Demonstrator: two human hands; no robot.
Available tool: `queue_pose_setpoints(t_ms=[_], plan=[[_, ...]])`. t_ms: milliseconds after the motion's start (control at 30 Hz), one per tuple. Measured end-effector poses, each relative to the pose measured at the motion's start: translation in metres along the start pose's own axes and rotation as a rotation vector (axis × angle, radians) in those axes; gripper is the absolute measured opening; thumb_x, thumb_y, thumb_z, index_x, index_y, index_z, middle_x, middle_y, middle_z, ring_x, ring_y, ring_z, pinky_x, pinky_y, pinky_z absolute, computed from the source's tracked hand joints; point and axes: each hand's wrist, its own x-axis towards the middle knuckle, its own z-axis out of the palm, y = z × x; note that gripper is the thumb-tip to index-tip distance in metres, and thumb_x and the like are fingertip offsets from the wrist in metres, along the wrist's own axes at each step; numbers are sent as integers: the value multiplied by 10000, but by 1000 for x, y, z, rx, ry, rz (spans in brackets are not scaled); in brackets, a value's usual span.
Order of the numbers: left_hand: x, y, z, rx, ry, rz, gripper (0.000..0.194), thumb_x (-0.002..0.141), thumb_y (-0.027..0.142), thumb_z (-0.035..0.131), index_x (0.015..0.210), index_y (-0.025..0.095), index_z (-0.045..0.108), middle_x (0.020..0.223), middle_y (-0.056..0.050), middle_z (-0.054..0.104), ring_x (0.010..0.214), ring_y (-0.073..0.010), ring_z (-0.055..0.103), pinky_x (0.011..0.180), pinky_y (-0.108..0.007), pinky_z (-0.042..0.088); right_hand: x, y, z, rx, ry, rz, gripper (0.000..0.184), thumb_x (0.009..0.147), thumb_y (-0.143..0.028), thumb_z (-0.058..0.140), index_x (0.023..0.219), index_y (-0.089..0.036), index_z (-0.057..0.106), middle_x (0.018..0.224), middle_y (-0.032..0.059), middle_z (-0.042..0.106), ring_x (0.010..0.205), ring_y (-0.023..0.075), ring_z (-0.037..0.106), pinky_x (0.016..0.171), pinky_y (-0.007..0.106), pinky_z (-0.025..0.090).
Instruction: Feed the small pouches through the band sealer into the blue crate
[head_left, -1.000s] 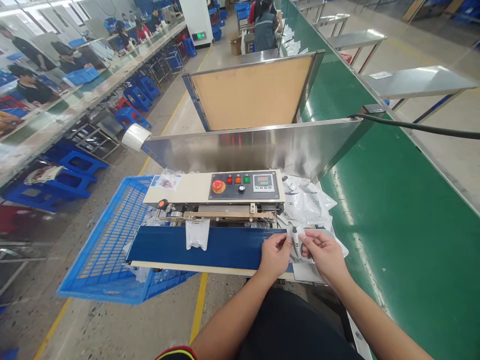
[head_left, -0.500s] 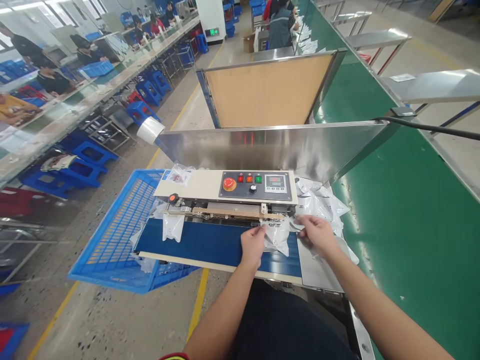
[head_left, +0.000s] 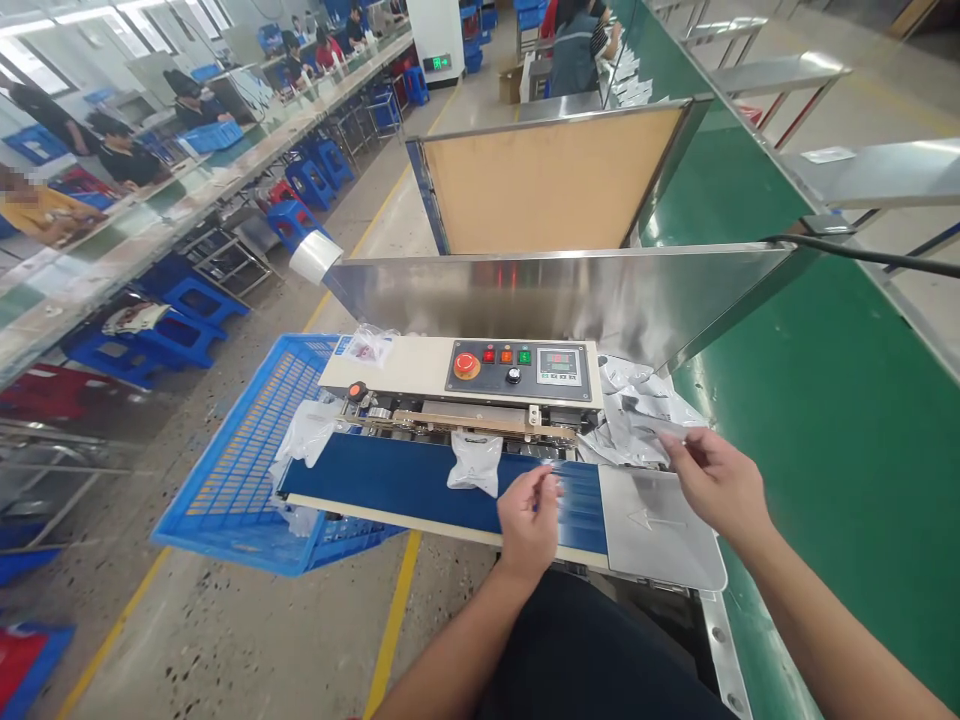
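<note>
My left hand (head_left: 529,515) hovers over the right part of the blue conveyor belt (head_left: 375,480), fingers loosely curled and holding nothing. Just to its left a clear filled pouch (head_left: 474,462) lies on the belt with its top under the sealing head (head_left: 480,420). My right hand (head_left: 712,482) reaches to the pile of clear pouches (head_left: 637,395) right of the sealer and pinches the edge of one pouch (head_left: 660,428). Another pouch (head_left: 306,432) hangs off the belt's left end over the blue crate (head_left: 240,460).
The sealer's control panel (head_left: 525,368) has a red stop button and a display. A steel feed plate (head_left: 660,530) lies under my right hand. A steel panel (head_left: 555,290) stands behind, a green conveyor (head_left: 810,400) runs at the right. People work at benches at the left.
My left hand let go of the pouch, which rode left under the sealing head. My right hand moved right to the pile. The earlier pouch reached the belt's left end.
</note>
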Motion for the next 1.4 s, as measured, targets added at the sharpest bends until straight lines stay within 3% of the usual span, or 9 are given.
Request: queue_pose_setpoints(t_ms=[133, 233, 333, 500, 600, 700, 933, 1100, 1400], plan=[[10, 0, 46, 42, -209, 67, 428, 1008, 482, 686, 1311, 201, 796, 1303, -150, 780, 1161, -299, 743, 1023, -411, 606, -43, -18, -18, 213, -157, 71, 538, 856, -768, 743, 727, -250, 676, 600, 30, 656, 556, 201, 584, 565, 325, 460], [14, -7, 61, -30, -330, -65, 413, 993, 541, 677, 916, 173, 848, 877, -75, 781, 845, -238, 710, 798, -331, 584, -55, -15, -9, 405, -193, 208, 531, 811, -740, 818, 732, -230, 694, 584, 22, 625, 565, 186, 564, 572, 318, 473], [17, -18, 63, -101, -221, -321, 510, 904, 570, 753, 609, 155, 722, 579, 0, 571, 610, -156, 532, 606, -282, 445, -52, -7, 9, 533, -154, 417, 545, 710, -701, 916, 691, -209, 681, 517, -6, 548, 496, 142, 475, 494, 289, 402], [35, -29, 51, -240, 29, -580, 423, 716, 528, 899, 719, 116, 802, 630, -27, 641, 648, -182, 600, 643, -308, 479, -34, -11, 47, 637, -275, 635, 562, 603, -656, 974, 678, -204, 647, 492, -26, 525, 424, 102, 411, 410, 248, 294], [46, -28, 29, -245, 95, -599, 470, 700, 560, 922, 791, 109, 831, 703, -65, 719, 752, -238, 691, 727, -346, 545, -11, -12, 63, 495, -380, 563, 524, 715, -689, 890, 768, -193, 729, 535, 0, 583, 458, 128, 471, 451, 271, 373], [43, -24, -1, -204, 156, -555, 469, 786, 560, 895, 941, 119, 857, 937, -131, 812, 965, -304, 755, 869, -395, 594, 27, 3, 68, 157, -164, 352, 502, 830, -681, 764, 904, -184, 792, 719, 72, 717, 638, 223, 639, 627, 348, 514], [-4, -7, -39, 6, 317, -102, 428, 1013, 540, 703, 1215, 178, 810, 1238, -162, 794, 1175, -306, 762, 1036, -431, 625, 86, 37, 71, -270, 4, 49, 282, 874, -487, 675, 771, -224, 690, 1299, 183, 730, 1002, 315, 718, 835, 434, 554], [-4, -1, 3, 85, 18, 98, 345, 1078, 436, 619, 1206, 185, 819, 1196, -152, 813, 1131, -294, 781, 1014, -437, 648, 29, 15, 44, -12, 139, -149, 362, 980, -595, 623, 845, -261, 582, 1055, 116, 777, 844, 247, 727, 754, 358, 548], [12, -3, 57, 123, -303, 117, 425, 1113, 404, 519, 1356, 182, 788, 1256, -136, 825, 1103, -288, 802, 992, -400, 645, -79, -8, 33, 648, -199, 276, 523, 895, -753, 738, 1003, -243, 702, 789, 59, 733, 738, 243, 722, 733, 385, 615]])
